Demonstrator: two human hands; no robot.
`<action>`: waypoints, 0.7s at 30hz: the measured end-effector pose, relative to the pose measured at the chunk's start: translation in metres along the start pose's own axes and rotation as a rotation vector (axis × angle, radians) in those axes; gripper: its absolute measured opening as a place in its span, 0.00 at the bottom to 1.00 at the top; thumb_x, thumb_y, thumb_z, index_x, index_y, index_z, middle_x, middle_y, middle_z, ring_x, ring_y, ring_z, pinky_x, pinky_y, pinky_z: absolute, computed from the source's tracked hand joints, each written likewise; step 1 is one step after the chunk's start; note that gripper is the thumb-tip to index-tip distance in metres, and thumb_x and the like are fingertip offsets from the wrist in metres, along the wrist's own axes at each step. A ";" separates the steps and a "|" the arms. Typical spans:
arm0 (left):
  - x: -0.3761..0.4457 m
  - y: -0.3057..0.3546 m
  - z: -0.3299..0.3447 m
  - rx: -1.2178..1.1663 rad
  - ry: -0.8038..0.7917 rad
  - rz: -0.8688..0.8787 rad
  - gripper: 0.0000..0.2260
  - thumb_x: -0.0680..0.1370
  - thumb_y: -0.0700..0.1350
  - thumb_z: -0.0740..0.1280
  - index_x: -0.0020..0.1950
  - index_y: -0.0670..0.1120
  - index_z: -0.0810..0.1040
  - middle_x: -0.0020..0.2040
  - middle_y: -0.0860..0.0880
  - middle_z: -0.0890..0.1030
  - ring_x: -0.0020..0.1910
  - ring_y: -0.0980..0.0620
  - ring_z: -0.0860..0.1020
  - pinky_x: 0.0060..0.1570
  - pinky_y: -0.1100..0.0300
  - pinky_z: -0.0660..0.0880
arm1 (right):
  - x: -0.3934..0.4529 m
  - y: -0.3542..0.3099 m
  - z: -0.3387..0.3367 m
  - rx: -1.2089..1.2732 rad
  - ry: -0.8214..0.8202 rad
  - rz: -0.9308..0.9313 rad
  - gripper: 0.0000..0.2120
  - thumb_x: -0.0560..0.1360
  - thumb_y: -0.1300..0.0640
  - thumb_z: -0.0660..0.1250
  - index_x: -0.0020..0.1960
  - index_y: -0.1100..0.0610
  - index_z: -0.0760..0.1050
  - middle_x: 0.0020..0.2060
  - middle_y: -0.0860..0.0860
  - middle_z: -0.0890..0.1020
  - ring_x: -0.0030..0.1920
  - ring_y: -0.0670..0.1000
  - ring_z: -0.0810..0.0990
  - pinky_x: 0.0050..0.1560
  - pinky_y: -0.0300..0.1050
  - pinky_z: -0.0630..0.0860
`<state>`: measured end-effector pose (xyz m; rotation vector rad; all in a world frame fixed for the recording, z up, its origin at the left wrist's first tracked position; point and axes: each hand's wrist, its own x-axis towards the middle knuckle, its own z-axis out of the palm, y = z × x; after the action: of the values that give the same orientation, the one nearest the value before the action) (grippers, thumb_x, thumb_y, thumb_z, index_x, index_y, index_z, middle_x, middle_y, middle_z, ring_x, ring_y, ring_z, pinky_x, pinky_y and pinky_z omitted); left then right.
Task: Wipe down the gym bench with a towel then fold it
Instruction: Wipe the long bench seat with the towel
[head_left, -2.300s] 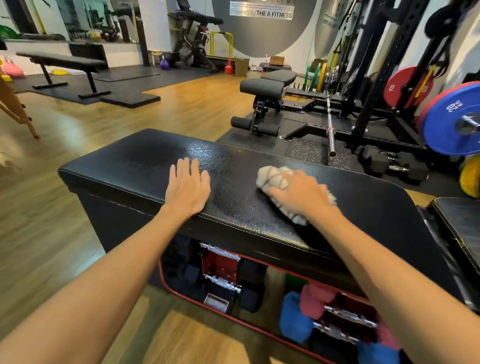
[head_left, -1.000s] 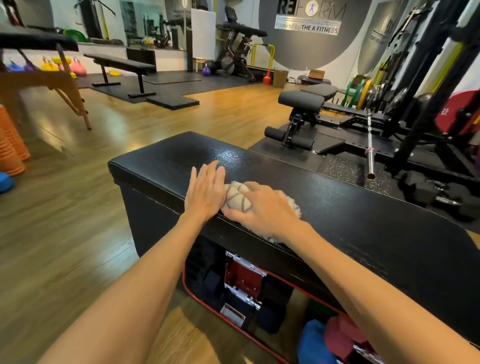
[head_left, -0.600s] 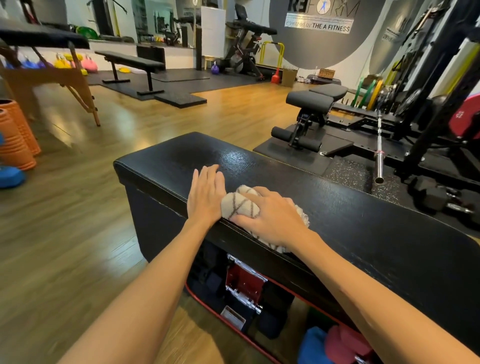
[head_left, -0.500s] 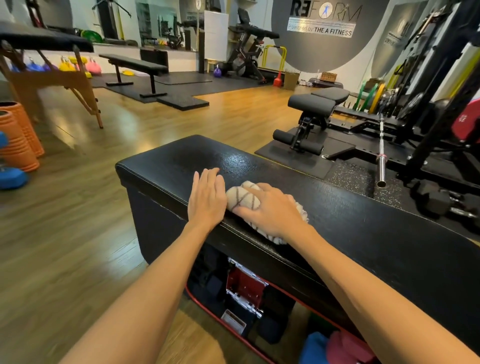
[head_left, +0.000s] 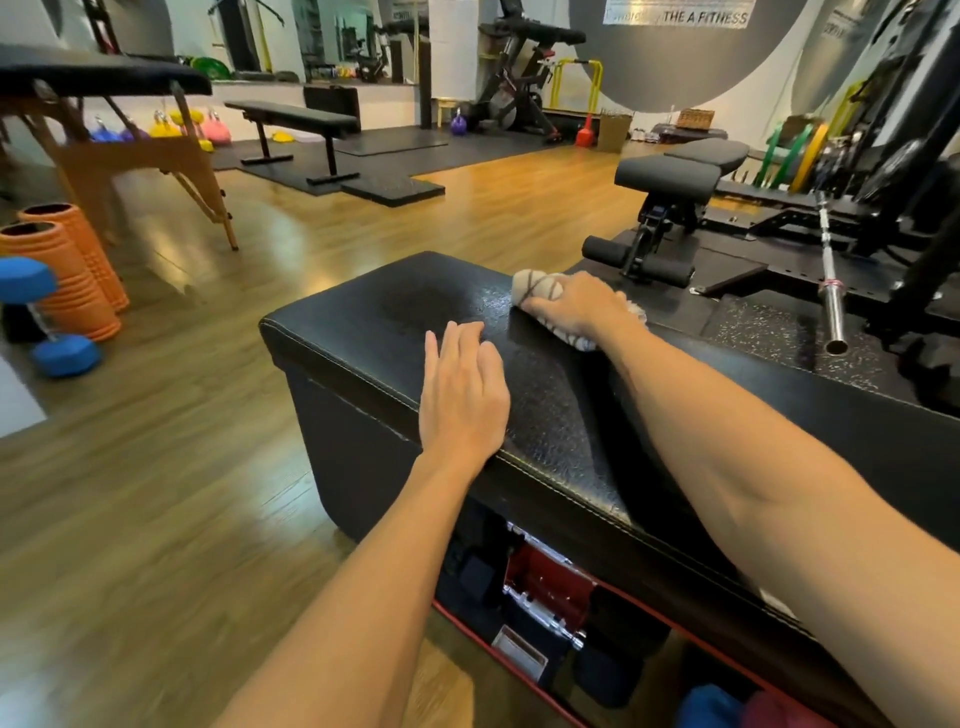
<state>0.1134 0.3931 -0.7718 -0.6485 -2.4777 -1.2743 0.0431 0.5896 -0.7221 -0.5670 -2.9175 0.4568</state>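
A: What of the person shows? Two forearms entering from the bottom edge; a left hand (head_left: 462, 395) and a right hand (head_left: 574, 306); nothing above the elbows.

B: Anything worn?

A: Both forearms are bare as far as they can be seen; both wrists bare; the fingers of the left hand are bare, with short nails.

B: And the right?

A: Its back and knuckles show; its fingertips are out of sight.
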 end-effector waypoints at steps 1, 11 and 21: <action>0.001 -0.001 0.002 -0.005 0.003 0.026 0.21 0.83 0.45 0.44 0.72 0.41 0.66 0.74 0.44 0.66 0.75 0.50 0.54 0.76 0.53 0.45 | 0.002 0.001 0.000 -0.009 -0.004 -0.007 0.30 0.72 0.32 0.64 0.62 0.55 0.76 0.62 0.57 0.79 0.61 0.62 0.76 0.61 0.56 0.72; 0.009 -0.003 -0.003 -0.144 -0.060 -0.039 0.18 0.82 0.45 0.50 0.72 0.48 0.65 0.74 0.47 0.65 0.75 0.51 0.59 0.70 0.52 0.59 | -0.089 -0.033 0.010 -0.028 -0.048 -0.208 0.30 0.62 0.26 0.52 0.47 0.47 0.75 0.52 0.53 0.80 0.55 0.59 0.79 0.56 0.57 0.74; 0.038 -0.031 -0.028 0.094 -0.059 -0.089 0.16 0.81 0.36 0.50 0.67 0.37 0.70 0.74 0.39 0.64 0.74 0.42 0.58 0.74 0.44 0.50 | -0.165 -0.027 0.011 -0.089 -0.088 -0.348 0.33 0.74 0.31 0.60 0.74 0.46 0.67 0.72 0.50 0.70 0.68 0.58 0.71 0.63 0.59 0.67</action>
<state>0.0665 0.3643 -0.7602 -0.5661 -2.6239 -1.1765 0.1831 0.4995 -0.7362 -0.0425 -3.0422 0.3139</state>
